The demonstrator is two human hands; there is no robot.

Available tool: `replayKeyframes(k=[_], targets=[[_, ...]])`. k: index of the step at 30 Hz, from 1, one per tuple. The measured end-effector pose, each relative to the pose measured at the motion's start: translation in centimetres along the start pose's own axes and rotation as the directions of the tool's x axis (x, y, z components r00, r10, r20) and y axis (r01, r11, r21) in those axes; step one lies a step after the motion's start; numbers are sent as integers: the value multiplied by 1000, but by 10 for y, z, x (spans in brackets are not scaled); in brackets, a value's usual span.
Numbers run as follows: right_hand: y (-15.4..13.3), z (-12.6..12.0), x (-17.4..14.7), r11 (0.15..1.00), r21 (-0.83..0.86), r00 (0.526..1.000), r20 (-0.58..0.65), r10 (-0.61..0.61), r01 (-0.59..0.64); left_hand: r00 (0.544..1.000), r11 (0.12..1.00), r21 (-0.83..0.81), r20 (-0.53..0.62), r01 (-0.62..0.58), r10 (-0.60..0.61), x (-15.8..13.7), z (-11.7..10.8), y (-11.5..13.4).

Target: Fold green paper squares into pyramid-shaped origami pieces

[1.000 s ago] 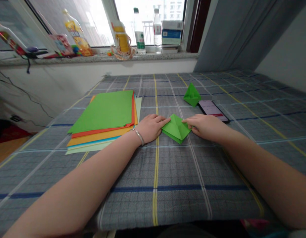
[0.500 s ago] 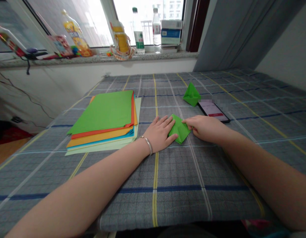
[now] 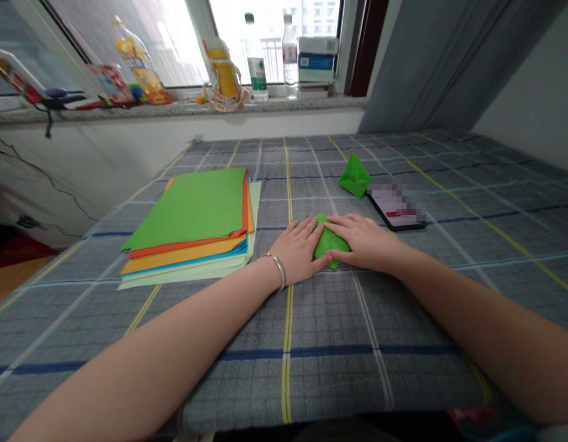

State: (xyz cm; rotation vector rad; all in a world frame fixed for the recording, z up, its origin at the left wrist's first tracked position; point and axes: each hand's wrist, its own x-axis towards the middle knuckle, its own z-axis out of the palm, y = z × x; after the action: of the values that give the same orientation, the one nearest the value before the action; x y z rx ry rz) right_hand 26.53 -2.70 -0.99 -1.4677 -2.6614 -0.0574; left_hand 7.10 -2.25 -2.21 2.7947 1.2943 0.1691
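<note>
A small folded piece of green paper (image 3: 328, 241) lies flat on the plaid tablecloth, one corner pointing toward me. My left hand (image 3: 298, 248) rests on its left side, fingers stretched out and thumb near the lower corner. A silver bangle (image 3: 279, 270) circles the left wrist. From the right, my right hand (image 3: 364, 241) lies over the paper's right part with fingers extended, covering its right corner. Beyond the hands stands a folded green paper shape (image 3: 355, 177) with a raised point.
To the left lies a stack of coloured paper (image 3: 191, 205), green on top. A phone (image 3: 396, 207) is near the green shape. Bottles (image 3: 255, 67), a yellow cup (image 3: 226, 77) and boxes (image 3: 317, 61) line the windowsill (image 3: 284, 105). A grey curtain (image 3: 426, 55) hangs at the right.
My right hand has moved left, from pinching the paper's right corner to lying over it with fingers spread. My left hand stays nearly in place.
</note>
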Motion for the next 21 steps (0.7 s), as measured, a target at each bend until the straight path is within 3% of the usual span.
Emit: replayKeyframes(k=[12, 17, 21], targets=[[-3, -1, 15, 992, 4, 991, 30, 128, -128, 999, 999, 14, 11, 45, -45, 3, 2, 1], [-2, 9, 25, 977, -10, 976, -34, 215, -215, 999, 998, 49, 4, 44, -44, 1, -1, 4], [2, 19, 31, 967, 7, 967, -16, 253, -253, 999, 997, 52, -18, 50, -49, 4, -1, 1]])
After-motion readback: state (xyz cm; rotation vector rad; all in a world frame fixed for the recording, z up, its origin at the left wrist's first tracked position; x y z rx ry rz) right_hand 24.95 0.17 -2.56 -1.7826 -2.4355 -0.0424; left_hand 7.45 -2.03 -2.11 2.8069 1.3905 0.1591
